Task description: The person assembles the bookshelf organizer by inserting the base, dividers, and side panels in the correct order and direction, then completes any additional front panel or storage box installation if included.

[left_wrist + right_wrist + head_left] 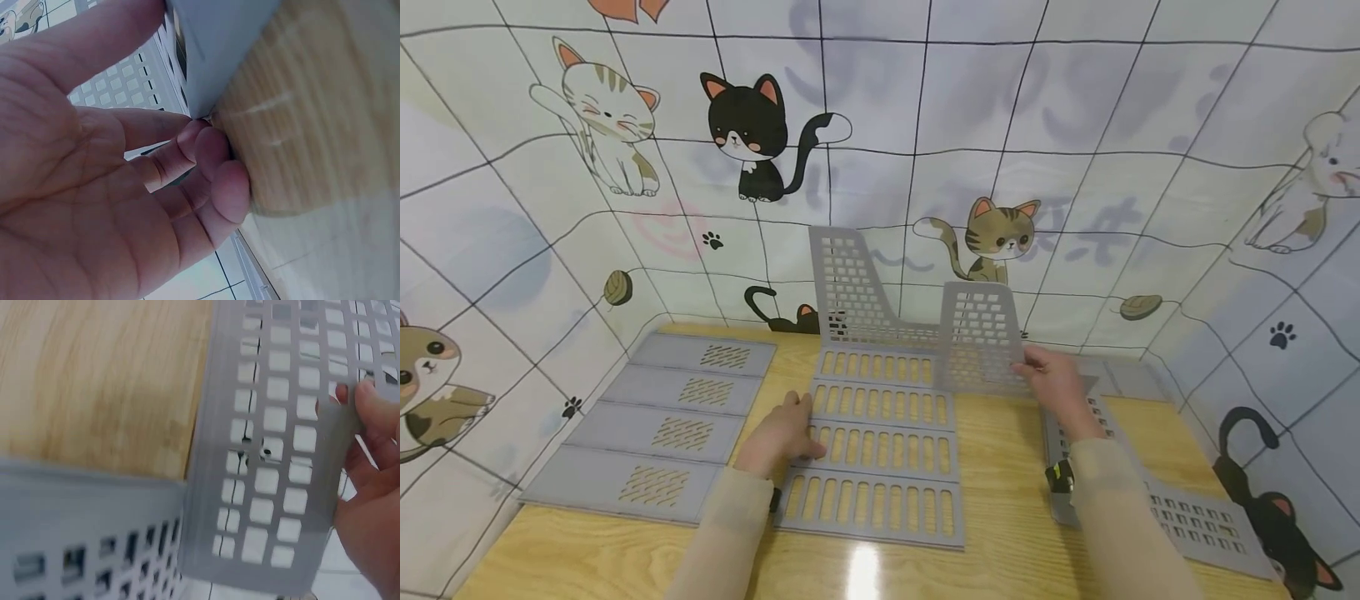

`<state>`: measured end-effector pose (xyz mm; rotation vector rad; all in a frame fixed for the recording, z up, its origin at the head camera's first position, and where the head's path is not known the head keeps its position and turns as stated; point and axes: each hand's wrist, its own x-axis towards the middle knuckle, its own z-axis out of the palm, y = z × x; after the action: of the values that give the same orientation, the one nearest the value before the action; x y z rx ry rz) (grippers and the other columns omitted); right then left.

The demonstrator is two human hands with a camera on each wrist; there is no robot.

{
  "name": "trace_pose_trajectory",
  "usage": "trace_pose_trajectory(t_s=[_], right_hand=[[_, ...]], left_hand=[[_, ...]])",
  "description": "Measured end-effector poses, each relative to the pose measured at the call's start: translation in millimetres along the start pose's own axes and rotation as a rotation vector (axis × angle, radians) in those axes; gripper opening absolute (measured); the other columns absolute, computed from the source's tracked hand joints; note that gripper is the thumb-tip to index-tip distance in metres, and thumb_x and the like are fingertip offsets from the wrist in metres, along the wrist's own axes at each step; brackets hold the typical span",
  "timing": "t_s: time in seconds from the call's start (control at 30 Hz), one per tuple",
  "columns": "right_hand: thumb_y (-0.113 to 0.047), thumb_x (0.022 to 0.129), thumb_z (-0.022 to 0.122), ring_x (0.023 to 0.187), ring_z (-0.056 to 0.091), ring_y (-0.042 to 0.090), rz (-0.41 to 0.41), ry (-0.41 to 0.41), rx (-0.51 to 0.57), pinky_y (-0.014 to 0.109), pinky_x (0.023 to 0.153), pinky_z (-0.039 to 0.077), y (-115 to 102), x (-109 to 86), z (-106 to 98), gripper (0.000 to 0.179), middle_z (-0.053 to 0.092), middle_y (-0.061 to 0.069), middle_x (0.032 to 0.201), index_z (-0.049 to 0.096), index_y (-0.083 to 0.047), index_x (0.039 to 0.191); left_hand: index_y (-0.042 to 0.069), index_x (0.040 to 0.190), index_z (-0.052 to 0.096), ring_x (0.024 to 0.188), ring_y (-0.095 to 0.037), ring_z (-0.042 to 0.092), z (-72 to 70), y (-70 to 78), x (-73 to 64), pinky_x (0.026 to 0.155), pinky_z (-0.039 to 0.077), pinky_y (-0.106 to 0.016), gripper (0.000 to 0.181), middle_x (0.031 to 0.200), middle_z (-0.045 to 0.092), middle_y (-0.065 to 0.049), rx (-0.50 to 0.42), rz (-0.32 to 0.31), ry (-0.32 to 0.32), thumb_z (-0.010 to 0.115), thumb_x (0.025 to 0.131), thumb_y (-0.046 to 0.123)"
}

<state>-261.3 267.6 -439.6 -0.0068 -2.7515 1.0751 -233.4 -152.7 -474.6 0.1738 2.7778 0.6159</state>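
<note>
A grey slotted plastic panel, marked by cross lines into several rows, lies flat on the wooden table. My left hand rests at its left edge, the thumb over the border; in the left wrist view the bent fingers touch the tabletop beside that edge. Beyond the slotted panel, a grey perforated panel with a stepped, cut-away outline stands upright. My right hand pinches the right edge of its raised end. The right wrist view shows the thumb on the near face.
Flat grey panels with patches of slanted cuts lie at the left. More perforated grey panels lie under and beside my right forearm. Cat-printed sheeting rises behind the table and at both sides.
</note>
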Motion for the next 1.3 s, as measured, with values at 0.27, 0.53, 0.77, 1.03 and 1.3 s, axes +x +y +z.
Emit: trace_pose_trajectory(t_s=[0.27,0.53,0.77,1.03,1.3], right_hand=[[-0.049,0.108,0.047,0.124,0.055,0.051,0.149,0.067,-0.090,0.066,0.099,0.048,44,-12.7,-26,0.063,0.052,0.032,0.143,0.058,0.006,0.136],[-0.067,0.104,0.031,0.140,0.041,0.053,0.476,0.120,0.078,0.065,0.112,0.038,63,-26.5,-28,0.089,0.042,0.035,0.152,0.039,0.005,0.154],[-0.069,0.103,0.033,0.139,0.045,0.049,0.500,0.160,0.133,0.063,0.112,0.039,54,-28.7,-22,0.086,0.048,0.030,0.151,0.045,0.000,0.152],[-0.070,0.103,0.032,0.141,0.042,0.050,0.477,0.117,0.092,0.064,0.114,0.037,53,-28.6,-22,0.087,0.045,0.030,0.153,0.046,0.001,0.152],[-0.064,0.105,0.036,0.099,0.062,0.038,0.352,0.027,0.074,0.044,0.080,0.050,24,-23.3,19,0.077,0.071,0.026,0.109,0.069,0.004,0.117]], left_hand=[[-0.008,0.157,0.033,0.103,-0.031,0.058,1.4,-2.0,-1.7,0.096,0.054,-0.051,0.100,0.135,0.047,-0.026,-0.007,-0.002,-0.003,0.091,0.080,0.022],[-0.008,0.154,0.037,0.098,-0.029,0.058,3.7,-4.2,2.9,0.094,0.054,-0.049,0.098,0.130,0.048,-0.023,-0.001,0.017,-0.001,0.091,0.079,0.026],[-0.009,0.153,0.038,0.105,-0.031,0.059,1.5,-8.9,2.0,0.100,0.052,-0.051,0.101,0.133,0.049,-0.023,-0.020,0.007,-0.006,0.094,0.076,0.026],[-0.011,0.146,0.045,0.119,-0.037,0.061,0.4,-11.2,6.0,0.107,0.049,-0.050,0.095,0.139,0.051,-0.021,0.075,0.066,-0.008,0.094,0.076,0.031],[-0.012,0.148,0.042,0.137,-0.046,0.049,-3.0,-7.8,13.5,0.116,0.040,-0.053,0.098,0.156,0.039,-0.028,0.108,0.084,-0.059,0.092,0.077,0.033]])
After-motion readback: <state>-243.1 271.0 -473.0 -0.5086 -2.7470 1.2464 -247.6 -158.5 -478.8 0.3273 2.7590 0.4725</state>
